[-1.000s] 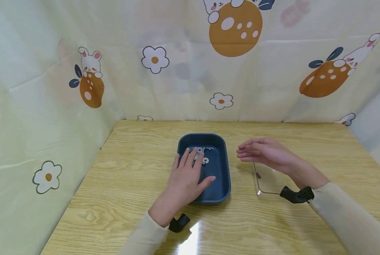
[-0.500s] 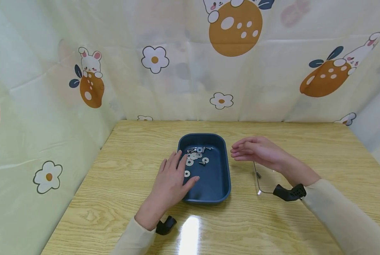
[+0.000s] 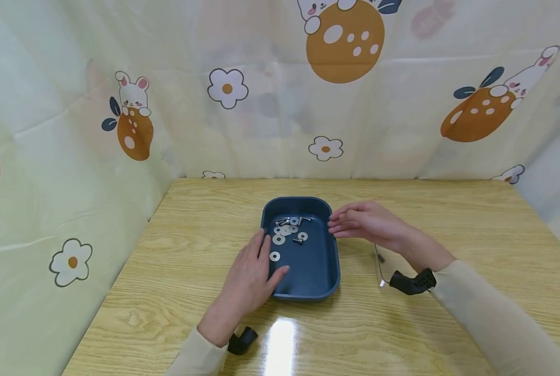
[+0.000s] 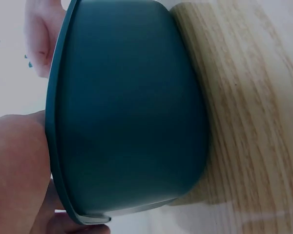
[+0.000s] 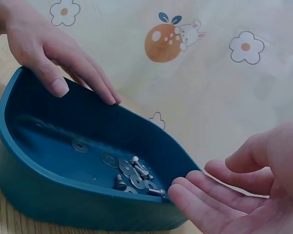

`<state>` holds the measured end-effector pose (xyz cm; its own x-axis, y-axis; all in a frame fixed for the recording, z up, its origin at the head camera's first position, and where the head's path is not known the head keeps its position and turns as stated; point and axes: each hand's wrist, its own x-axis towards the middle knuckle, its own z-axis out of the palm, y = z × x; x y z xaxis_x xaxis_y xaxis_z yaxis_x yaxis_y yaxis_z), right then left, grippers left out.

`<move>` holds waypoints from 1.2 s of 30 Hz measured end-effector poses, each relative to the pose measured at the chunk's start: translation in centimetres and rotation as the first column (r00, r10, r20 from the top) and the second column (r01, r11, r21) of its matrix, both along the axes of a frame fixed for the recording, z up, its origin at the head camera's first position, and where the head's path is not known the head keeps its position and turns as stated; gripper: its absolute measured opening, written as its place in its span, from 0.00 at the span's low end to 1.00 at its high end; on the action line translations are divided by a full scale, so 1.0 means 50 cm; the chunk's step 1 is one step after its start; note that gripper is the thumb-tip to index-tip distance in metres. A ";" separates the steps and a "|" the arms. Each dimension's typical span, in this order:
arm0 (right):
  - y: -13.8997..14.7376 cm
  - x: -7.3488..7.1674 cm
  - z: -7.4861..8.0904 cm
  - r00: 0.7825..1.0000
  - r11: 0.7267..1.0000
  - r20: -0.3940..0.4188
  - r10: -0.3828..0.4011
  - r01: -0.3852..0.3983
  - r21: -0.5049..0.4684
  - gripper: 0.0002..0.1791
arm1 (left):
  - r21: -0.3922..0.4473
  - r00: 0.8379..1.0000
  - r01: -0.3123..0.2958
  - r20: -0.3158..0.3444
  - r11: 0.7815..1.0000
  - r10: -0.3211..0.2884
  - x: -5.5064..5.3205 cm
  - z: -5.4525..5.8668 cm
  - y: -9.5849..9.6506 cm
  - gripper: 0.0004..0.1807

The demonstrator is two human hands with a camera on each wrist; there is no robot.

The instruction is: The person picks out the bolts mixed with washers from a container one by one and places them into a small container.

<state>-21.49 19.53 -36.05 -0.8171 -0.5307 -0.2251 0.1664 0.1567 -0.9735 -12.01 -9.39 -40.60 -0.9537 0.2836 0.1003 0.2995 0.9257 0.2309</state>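
A dark blue rectangular tray (image 3: 308, 274) stands on the table, with several flat washers (image 3: 278, 239) and small bolts (image 3: 298, 241) in its far left part. My left hand (image 3: 249, 274) rests along the tray's left rim. Its fingers are fairly straight, and the thumb extends over the tray's inside. At the right rim, near the far corner, the fingertips of my right hand (image 3: 369, 224) reach the edge, the fingers extended and close together. Only the tray's outer wall (image 4: 127, 107) fills the left wrist view. In the right wrist view the washers (image 5: 109, 159) lie loose.
A clear, thin-edged object (image 3: 379, 271) lies right of the tray, partly hidden under my right forearm. Beside its left edge is a small dark metal piece (image 3: 381, 257). A patterned curtain (image 3: 270, 115) hangs behind the wood-grain table (image 3: 204, 219).
My left hand has drawn back left from over the tray to its left rim, uncovering the washers and bolts. My right hand has moved left to the right rim. The tray has stayed put.
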 end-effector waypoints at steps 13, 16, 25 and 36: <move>-0.043 -0.017 -0.007 0.999 0.998 -0.008 0.042 -0.041 0.039 0.23 | 0.008 0.998 -0.013 0.056 1.000 0.013 0.002 -0.011 0.001 0.46; -0.056 -0.021 -0.009 0.998 0.997 0.001 0.055 -0.055 0.052 0.23 | 0.004 0.998 -0.013 0.062 1.000 0.013 0.003 -0.012 0.002 0.47; -0.092 -0.027 -0.017 0.998 0.991 -0.001 0.064 -0.063 0.115 0.22 | 0.019 0.998 -0.010 0.069 1.000 0.008 0.004 -0.017 0.002 0.48; -0.141 -0.021 -0.027 0.997 0.969 -0.036 0.069 -0.058 0.241 0.22 | 0.029 0.997 0.013 0.071 0.999 -0.016 0.010 -0.011 -0.011 0.52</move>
<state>-22.53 12.49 -37.42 -0.7954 -0.5166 -0.3169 0.1069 0.3952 -0.9124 -11.52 -9.94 -41.13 -0.9545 0.2954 0.0403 0.2946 0.9141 0.2787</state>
